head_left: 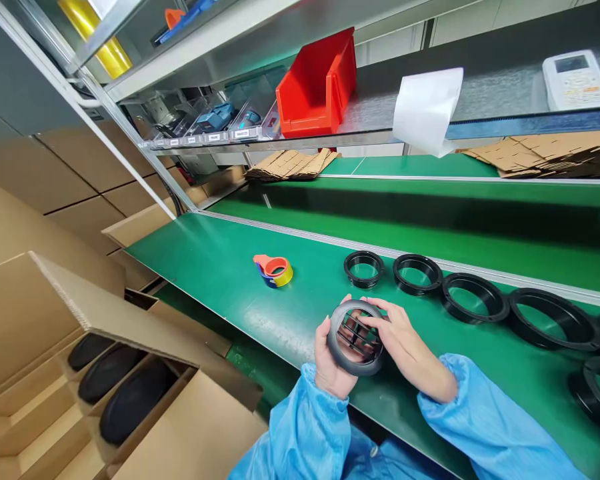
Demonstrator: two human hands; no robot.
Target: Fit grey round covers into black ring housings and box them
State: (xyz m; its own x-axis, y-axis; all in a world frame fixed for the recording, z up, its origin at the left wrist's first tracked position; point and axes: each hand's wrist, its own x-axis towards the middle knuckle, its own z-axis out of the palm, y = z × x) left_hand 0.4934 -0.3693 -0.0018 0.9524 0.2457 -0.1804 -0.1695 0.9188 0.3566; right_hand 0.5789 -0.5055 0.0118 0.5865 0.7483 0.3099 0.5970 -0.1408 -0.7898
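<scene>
Close in front of me I hold a round black air vent (356, 337) with a wide grey-black rim and thin slats across its opening. My left hand (333, 370) is wrapped round its left side, thumb on the rim and palm beneath. From the right, my right hand (405, 343) grips the vent's upper right side, with its fingertips on the slats. Beyond my hands a black ring (363, 269) lies on the green work surface (220, 267). More black rings, among them a second ring (418, 274) and a larger ring (475, 297), run on to the right.
A tape roll in an orange-and-blue holder (273, 271) lies on the left. At lower left stands an open cardboard box (145, 333) with black round parts (137, 400) in its compartments. The shelf above carries a red bin (316, 83) and hanging white paper (427, 107).
</scene>
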